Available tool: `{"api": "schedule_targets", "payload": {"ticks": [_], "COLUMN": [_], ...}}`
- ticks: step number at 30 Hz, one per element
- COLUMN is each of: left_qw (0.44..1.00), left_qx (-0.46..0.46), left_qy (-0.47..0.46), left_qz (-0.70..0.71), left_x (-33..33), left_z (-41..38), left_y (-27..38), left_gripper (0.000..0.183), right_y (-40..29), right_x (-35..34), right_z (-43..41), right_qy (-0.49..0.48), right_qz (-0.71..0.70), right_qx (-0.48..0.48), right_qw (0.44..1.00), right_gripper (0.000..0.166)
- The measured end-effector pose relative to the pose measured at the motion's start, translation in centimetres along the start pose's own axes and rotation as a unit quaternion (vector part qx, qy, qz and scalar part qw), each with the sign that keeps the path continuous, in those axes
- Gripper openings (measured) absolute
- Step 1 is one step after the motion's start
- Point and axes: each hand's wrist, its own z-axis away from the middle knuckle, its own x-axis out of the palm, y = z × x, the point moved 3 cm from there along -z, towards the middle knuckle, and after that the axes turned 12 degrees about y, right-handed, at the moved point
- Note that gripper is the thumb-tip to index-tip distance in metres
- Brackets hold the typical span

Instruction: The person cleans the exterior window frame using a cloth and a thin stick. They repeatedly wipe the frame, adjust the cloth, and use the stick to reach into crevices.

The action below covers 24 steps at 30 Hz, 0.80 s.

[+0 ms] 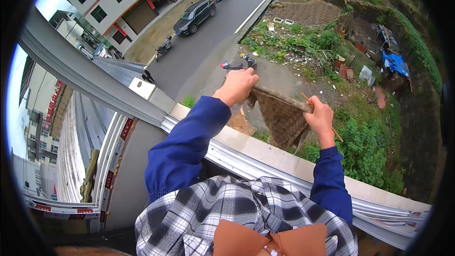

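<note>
A brown checked cloth (282,117) hangs outside a window, over the ground below, stretched between my two hands by its top edge. My left hand (237,84) grips its left upper corner. With my right hand (319,118) I hold the right upper corner, together with a thin wooden stick (337,133) that slants past my fingers and wrist. Both arms, in blue sleeves, reach across the tiled window sill (245,142). The lower part of the cloth hangs in folds.
The white window track (227,154) runs beneath my arms. A grey window frame bar (106,85) crosses at the left. Far below are a motor scooter (234,65), a road with a dark car (194,16), green plants (369,153) and a blue tarp (395,63) among scattered debris.
</note>
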Motion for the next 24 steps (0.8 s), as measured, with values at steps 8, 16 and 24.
{"api": "schedule_targets", "payload": {"ticks": [8, 16, 24], "left_qw": [0.996, 0.989, 0.986], "left_qx": [-0.060, -0.132, -0.093], "left_qy": [-0.044, -0.012, 0.137], "left_qz": [-0.041, -0.059, 0.032], "left_x": [0.0, -3.4, -15.4], "left_z": [2.3, 4.6, 10.2], "left_y": [-1.8, -4.4, -4.7], "left_gripper": [0.017, 0.031, 0.015], "right_y": [0.0, -2.8, -14.1], "right_x": [-0.1, -0.2, -3.5], "right_z": [-0.7, -2.2, 2.7], "right_qy": [-0.021, -0.018, -0.173], "right_qz": [0.004, -0.171, -0.219], "right_qx": [-0.008, -0.036, -0.146], "right_qw": [1.000, 0.984, 0.949], "right_gripper": [0.025, 0.027, 0.019]}}
